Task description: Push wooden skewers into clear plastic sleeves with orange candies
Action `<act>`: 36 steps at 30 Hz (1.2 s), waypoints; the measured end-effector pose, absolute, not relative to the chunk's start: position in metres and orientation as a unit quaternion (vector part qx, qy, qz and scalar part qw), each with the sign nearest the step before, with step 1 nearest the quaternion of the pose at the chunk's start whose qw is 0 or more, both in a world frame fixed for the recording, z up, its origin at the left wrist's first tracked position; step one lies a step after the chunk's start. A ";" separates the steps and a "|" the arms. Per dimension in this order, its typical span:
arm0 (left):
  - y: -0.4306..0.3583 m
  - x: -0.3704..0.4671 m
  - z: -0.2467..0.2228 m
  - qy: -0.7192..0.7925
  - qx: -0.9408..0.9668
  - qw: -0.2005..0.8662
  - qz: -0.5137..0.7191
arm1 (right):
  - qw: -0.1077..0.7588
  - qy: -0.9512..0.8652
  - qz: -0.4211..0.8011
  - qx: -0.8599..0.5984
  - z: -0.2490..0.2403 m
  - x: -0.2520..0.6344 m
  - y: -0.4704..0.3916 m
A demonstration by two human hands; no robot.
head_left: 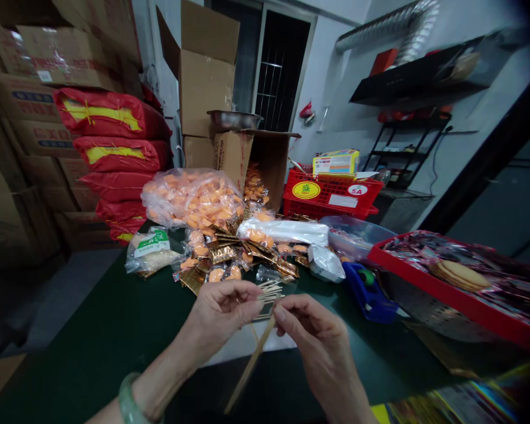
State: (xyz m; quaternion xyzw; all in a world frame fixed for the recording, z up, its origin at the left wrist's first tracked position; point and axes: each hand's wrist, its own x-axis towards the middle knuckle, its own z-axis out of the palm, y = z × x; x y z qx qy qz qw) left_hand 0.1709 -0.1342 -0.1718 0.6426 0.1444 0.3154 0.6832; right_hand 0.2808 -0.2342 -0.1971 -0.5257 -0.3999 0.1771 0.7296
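Left hand (232, 303) is pinching thin sticks (270, 296), right hand (315, 333) is pinching a tan strip (249, 366) — any slackening grip is risking scattered sticks

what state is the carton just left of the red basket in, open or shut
Open: the carton gapes on its near side, and orange pieces show inside.

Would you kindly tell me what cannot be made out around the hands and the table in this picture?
In the head view:
- Left ends of the thin sticks: hidden by the left hand.
- Part of the white sheet: behind the right hand.
- Inside of the metal bowl: hidden by its side.
- Colourful packaging: blurred, cut off at bottom right.
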 end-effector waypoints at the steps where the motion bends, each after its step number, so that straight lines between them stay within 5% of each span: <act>1: -0.132 0.170 -0.173 0.147 0.649 0.680 0.308 | 0.735 -0.399 0.180 -0.518 -0.198 0.280 -0.234; 36: -0.109 0.168 -0.182 0.030 0.622 0.736 0.267 | 0.759 -0.463 0.232 -0.394 -0.223 0.287 -0.220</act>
